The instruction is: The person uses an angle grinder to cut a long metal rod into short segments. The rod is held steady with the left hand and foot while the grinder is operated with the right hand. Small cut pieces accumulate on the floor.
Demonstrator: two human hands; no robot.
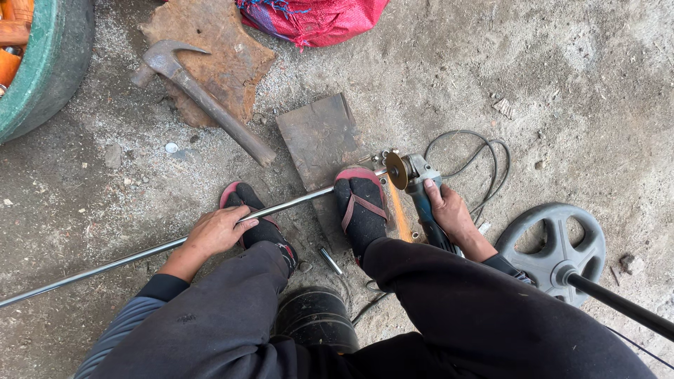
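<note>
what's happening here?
A seated person is cutting a long metal rod with an angle grinder. The left hand presses the rod down, and both sandalled feet pin it to the concrete floor. The right hand holds the grinder, its disc at the rod's end with sparks streaking down. A hammer lies nearby, untouched.

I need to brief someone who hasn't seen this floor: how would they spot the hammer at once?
Find the rusty brown metal sheet at top centre of the concrete floor. The hammer lies slanted across its lower edge, its curved claw head upper left. Unlike the long thin rod below, it's short and thick.
</note>
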